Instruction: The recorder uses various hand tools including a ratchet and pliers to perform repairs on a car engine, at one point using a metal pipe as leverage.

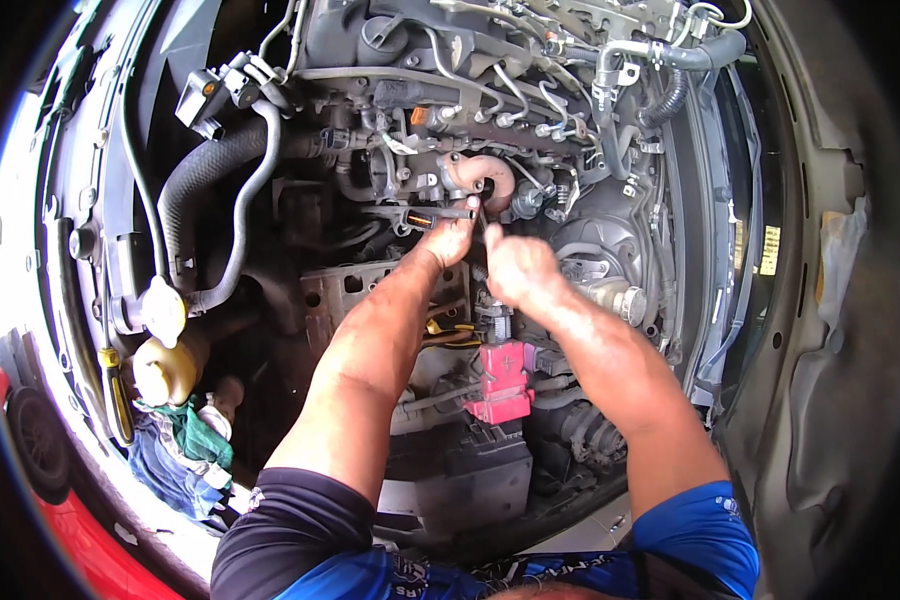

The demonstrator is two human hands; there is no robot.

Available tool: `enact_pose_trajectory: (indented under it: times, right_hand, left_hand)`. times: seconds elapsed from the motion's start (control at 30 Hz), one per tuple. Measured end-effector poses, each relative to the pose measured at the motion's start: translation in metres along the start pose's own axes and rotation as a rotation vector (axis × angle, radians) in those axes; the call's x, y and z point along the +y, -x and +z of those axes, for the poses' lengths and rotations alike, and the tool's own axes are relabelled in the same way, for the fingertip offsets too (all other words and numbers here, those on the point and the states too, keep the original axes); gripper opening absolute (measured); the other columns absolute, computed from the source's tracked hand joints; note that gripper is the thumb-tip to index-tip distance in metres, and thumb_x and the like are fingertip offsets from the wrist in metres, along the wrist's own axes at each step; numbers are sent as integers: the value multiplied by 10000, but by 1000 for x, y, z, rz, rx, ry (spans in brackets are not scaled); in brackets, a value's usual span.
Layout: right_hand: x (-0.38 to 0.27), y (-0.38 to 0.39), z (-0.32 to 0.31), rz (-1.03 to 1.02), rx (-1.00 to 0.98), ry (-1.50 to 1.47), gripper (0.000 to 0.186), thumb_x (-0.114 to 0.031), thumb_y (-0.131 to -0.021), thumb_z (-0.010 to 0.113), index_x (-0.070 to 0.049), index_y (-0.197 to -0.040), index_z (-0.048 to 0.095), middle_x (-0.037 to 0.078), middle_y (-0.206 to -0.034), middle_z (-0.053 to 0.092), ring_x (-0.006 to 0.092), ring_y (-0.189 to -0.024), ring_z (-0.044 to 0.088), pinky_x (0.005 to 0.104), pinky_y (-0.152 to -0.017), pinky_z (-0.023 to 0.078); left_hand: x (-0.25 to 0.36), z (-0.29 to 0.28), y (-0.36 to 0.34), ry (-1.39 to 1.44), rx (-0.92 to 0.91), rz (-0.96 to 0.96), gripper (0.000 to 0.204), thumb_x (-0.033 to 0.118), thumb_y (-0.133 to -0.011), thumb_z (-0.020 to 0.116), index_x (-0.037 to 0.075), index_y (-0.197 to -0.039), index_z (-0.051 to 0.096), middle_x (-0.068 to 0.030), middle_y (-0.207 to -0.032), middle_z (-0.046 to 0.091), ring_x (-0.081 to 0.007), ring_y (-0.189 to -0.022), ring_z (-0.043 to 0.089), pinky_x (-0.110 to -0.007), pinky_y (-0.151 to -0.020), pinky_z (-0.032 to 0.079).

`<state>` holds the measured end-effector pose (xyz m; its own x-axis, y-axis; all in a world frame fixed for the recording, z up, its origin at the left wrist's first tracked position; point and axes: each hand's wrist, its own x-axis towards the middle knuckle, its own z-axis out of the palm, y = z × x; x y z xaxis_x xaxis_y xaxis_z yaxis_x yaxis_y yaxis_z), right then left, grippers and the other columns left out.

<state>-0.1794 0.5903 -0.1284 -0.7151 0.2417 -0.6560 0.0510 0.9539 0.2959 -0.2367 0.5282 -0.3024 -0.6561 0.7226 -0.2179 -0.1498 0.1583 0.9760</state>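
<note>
Both of my arms reach into an open car engine bay. My left hand (452,238) is at the middle of the engine, its fingertips pressed together just under a curved tan metal pipe (492,172). What those fingers grip is hidden. Just right of it, my right hand (520,268) is closed in a fist on a slim metal tool (484,222), whose upper end meets the area below the pipe. The tool's exact kind cannot be made out. A small dark cylinder with a yellowish band (422,220) lies beside my left hand.
Below my hands are a red battery terminal cover (505,380) and yellow-handled pliers (452,335). Thick black hoses (205,175) run along the left. A yellow-handled screwdriver (116,400) and blue and green rags (185,450) lie at the left edge, near a pale reservoir (165,370).
</note>
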Motion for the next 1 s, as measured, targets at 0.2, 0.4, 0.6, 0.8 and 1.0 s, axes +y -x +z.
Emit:
enact_pose_trajectory:
  times: [0.2,0.4,0.6,0.8,1.0]
  right_hand:
    - [17,-5,-36,15,247,162,206,-172,-889,550,-41,-1043,588,125,-821,724,282,-735,726,412,-629,584]
    - [40,-19,-61,-15,522,42,247,-175,-877,569,-33,-1079,565,124,-801,724,292,-727,730,418,-628,584]
    - [6,-11,-20,13,84,97,233,-192,-874,552,-49,-1057,571,142,-853,714,283,-770,721,421,-687,581]
    - [6,-14,13,-77,132,51,196,-158,-879,540,-54,-1040,582,122,-835,711,282,-763,721,414,-658,581]
    - [28,-17,-35,0,600,186,194,-220,-899,556,-54,-996,579,101,-768,680,266,-682,693,399,-601,554]
  left_hand:
    - [8,2,2,11,34,15,753,598,-1038,212,-17,-1331,531,-295,-1375,531,-427,-1348,447,-421,-1126,350]
    - [14,-2,0,-17,-8,65,781,609,-1035,184,-27,-1337,521,-294,-1365,538,-418,-1354,447,-420,-1134,343]
    - [6,-9,6,-33,10,66,766,582,-1046,174,-38,-1327,525,-316,-1388,504,-436,-1365,412,-415,-1145,329]
    - [-2,-7,2,-6,76,163,625,493,-1061,249,-17,-1221,572,-325,-1265,569,-497,-1235,490,-488,-1031,427]
    - [19,1,4,-67,52,96,625,490,-1061,244,0,-1262,577,-306,-1342,535,-462,-1315,433,-470,-1107,360]
